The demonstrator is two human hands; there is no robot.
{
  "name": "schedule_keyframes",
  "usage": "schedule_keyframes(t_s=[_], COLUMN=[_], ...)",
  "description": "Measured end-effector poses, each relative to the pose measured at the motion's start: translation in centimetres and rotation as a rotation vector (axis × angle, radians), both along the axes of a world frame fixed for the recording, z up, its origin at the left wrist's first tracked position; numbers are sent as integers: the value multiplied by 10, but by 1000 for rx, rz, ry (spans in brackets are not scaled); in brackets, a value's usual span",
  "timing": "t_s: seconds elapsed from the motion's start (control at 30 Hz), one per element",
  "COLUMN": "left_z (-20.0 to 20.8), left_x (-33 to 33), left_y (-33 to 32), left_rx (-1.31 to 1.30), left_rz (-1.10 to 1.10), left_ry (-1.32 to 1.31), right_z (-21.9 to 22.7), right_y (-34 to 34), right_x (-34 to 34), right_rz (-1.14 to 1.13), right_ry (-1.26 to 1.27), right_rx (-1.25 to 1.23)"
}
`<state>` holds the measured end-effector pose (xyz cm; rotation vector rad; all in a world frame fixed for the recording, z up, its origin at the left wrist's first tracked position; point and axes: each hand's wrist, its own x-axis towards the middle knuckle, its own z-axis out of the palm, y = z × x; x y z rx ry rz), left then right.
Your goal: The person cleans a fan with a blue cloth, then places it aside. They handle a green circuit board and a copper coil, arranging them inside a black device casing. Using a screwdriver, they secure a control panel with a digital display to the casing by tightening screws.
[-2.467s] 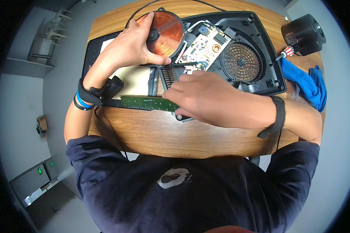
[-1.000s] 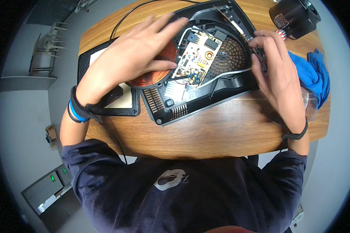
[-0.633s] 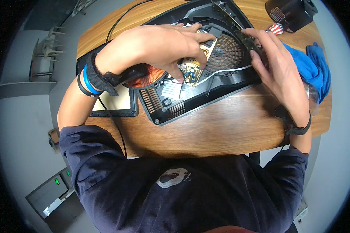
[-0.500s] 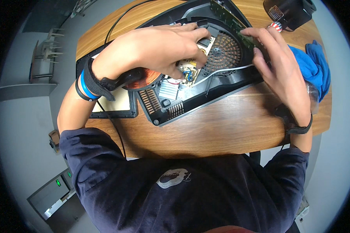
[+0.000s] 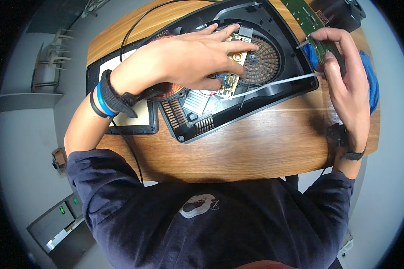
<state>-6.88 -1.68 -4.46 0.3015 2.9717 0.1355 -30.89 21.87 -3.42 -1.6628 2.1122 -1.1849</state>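
Note:
A black plastic appliance housing [image 5: 280, 96] lies tilted on the table, its inside facing up. My left hand [image 5: 188, 60] is spread flat over it, fingers apart, resting on a pale circuit board [image 5: 238, 57] that it partly hides. Beneath that wrist shows a copper wire coil [image 5: 166, 93]. A silver finned heat sink [image 5: 196, 102] sits beside the pale board. Between thumb and fingers, my right hand [image 5: 349, 80] grips a long green circuit board [image 5: 306, 20], raised past the housing's right edge. A white cable [image 5: 278, 83] stretches from the pale board towards my right hand.
Left of the housing lies a black-framed panel [image 5: 141, 119] with a pale face. A black cord [image 5: 130, 33] curves over the table [image 5: 238, 157]. At the back right stands a black object [image 5: 341, 15]; a blue cloth [image 5: 373, 85] lies behind my right hand.
My right hand has moved right, carrying the green circuit board out of the housing and pulling the white cable straighter. My left hand stays over the pale board, its fingers spread slightly wider.

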Motion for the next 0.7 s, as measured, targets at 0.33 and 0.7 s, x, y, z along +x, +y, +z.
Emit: schedule_keyframes(t_s=[0.33,0.7], left_z=[5,30], left_x=[-10,1], left_y=[-12,29], left_rx=[62,-184], left_rz=[-21,305], left_ry=[31,34], right_z=[3,6], right_y=[5,-9], right_x=[-13,-16], right_rz=[7,48], right_ry=[4,522], right_rx=[-30,-330])
